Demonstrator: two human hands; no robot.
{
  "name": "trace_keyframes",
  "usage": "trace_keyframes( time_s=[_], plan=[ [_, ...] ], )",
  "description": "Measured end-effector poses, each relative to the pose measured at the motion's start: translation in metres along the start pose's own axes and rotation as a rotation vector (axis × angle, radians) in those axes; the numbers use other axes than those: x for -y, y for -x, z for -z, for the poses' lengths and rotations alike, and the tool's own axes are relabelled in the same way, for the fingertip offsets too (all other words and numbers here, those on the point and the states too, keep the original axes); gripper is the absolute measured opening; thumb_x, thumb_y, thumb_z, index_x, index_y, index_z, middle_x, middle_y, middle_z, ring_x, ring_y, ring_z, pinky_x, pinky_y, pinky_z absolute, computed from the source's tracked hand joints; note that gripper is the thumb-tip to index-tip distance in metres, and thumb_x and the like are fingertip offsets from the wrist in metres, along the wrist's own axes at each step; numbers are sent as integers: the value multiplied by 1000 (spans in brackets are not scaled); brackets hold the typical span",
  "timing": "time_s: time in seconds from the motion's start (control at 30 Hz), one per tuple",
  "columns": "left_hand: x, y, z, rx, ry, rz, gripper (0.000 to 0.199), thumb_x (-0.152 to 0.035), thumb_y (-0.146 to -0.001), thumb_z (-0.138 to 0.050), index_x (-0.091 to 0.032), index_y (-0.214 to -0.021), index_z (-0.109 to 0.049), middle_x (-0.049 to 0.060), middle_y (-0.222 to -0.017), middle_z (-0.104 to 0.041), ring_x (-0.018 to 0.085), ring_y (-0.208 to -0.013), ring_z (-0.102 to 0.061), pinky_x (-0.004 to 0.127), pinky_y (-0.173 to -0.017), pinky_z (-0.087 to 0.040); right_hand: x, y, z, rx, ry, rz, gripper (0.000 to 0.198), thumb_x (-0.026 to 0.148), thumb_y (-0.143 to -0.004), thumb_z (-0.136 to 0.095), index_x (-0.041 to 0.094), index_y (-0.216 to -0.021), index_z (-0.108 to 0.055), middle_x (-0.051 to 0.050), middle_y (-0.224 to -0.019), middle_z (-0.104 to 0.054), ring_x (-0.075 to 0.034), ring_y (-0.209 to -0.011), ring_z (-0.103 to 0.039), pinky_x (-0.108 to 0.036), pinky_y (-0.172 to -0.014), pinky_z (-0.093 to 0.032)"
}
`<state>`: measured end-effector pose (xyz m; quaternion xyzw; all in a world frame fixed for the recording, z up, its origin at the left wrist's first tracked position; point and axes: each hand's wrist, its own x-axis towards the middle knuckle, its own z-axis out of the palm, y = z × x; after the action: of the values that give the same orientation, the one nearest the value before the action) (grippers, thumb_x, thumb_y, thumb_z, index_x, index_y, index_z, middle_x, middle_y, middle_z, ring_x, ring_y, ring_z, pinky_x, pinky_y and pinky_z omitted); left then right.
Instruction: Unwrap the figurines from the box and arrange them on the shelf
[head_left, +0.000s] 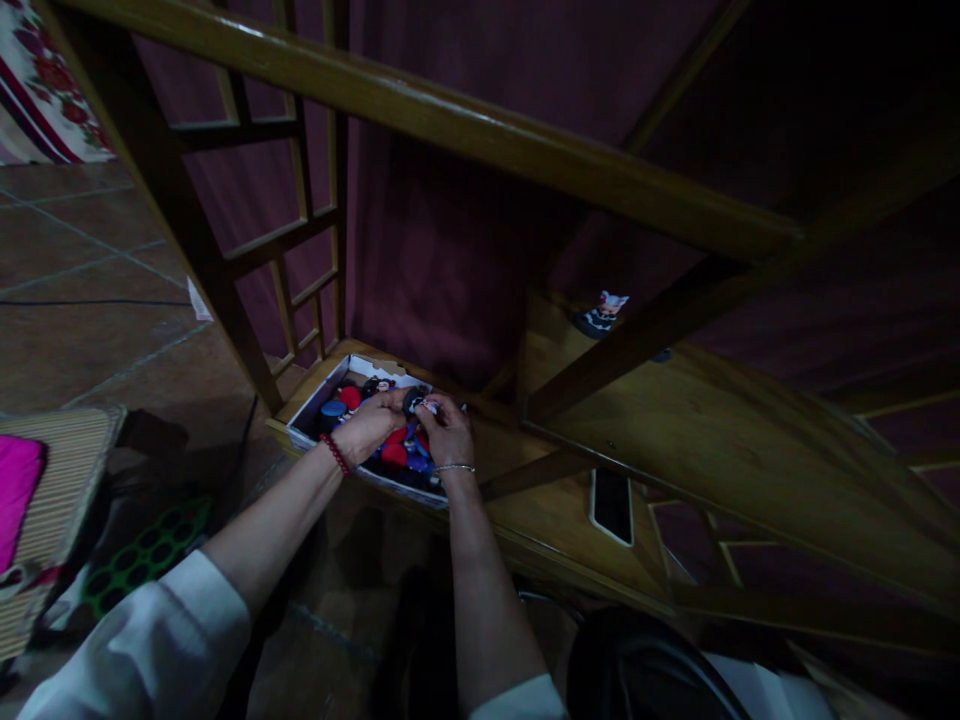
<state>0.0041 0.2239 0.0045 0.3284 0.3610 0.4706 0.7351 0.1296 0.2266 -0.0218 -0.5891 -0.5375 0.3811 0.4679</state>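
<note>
Both hands meet over a white-walled box (306, 422) holding several small red, blue and black pieces. My left hand (369, 424), with a red bead bracelet at the wrist, reaches across the box, its fingers closed on a small black-and-white figurine (421, 403). From the other side my right hand (450, 432), wearing a thin silvery bracelet, pinches the same figurine. Its finer details are too small and dim to make out. Among the pieces in the box a red round piece (350, 397) and a blue round piece (333, 408) show left of the hands.
A similar figurine (602, 312) stands on the raised wooden shelf (637, 390). A phone (611, 505) lies on the lower shelf to the right. A wooden rail (450, 105) crosses above the hands, and a lattice panel (277, 240) rises at left. A black seat (645, 665) is at bottom right.
</note>
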Motion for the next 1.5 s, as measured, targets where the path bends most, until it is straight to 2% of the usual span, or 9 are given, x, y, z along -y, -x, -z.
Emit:
trace_keyframes(
  time_s=[0.17,0.47,0.73,0.93,1.07,1.27,1.5],
  plan=[
    [0,0,1,36,-45,-17,42,1,-52,-52,-13,-89,-66,2,-68,-64,14,-65,-58,21,-60,-43,2,2,0,-17,62,21,21,36,-69,-60,23,-85,-64,0,-85,-66,-16,-77,-59,-28,-74,-47],
    [-1,1,-2,31,-37,-10,43,2,-47,-47,-11,-84,-65,0,-68,-62,7,-54,-48,17,-52,-36,6,5,1,-2,214,31,27,33,-73,-56,25,-98,-64,0,-96,-67,-16,-84,-61,-29,-79,-47],
    [-3,4,-4,7,-1,17,44,3,-45,-45,-11,-82,-66,0,-66,-61,6,-55,-46,16,-52,-33,13,9,2,4,301,73,29,27,-76,-53,26,-103,-62,-1,-101,-66,-16,-85,-61,-29,-79,-48],
    [-5,6,-6,-10,-21,17,45,3,-44,-45,-10,-81,-66,1,-66,-62,7,-57,-48,17,-52,-33,16,9,2,-3,371,35,37,27,-74,-56,26,-111,-54,-2,-100,-65,-17,-84,-61,-30,-75,-49],
    [-7,8,-7,-21,-34,21,43,2,-44,-45,-10,-79,-66,-1,-62,-60,6,-52,-44,17,-49,-30,17,9,2,5,351,44,33,26,-74,-56,24,-107,-52,-2,-98,-64,-17,-87,-61,-31,-77,-48],
    [-6,8,-7,-21,-22,21,42,2,-43,-45,-10,-78,-65,-1,-60,-58,6,-52,-44,17,-49,-29,17,9,3,30,355,88,23,24,-74,-54,24,-97,-54,-1,-91,-65,-16,-80,-62,-28,-71,-49],
    [-7,9,-8,0,-9,20,36,2,-43,-44,-11,-71,-63,-2,-58,-56,5,-52,-42,16,-47,-27,15,8,4,50,406,131,21,24,-76,-53,23,-96,-56,-1,-89,-66,-16,-75,-62,-28,-70,-48]
  ],
)
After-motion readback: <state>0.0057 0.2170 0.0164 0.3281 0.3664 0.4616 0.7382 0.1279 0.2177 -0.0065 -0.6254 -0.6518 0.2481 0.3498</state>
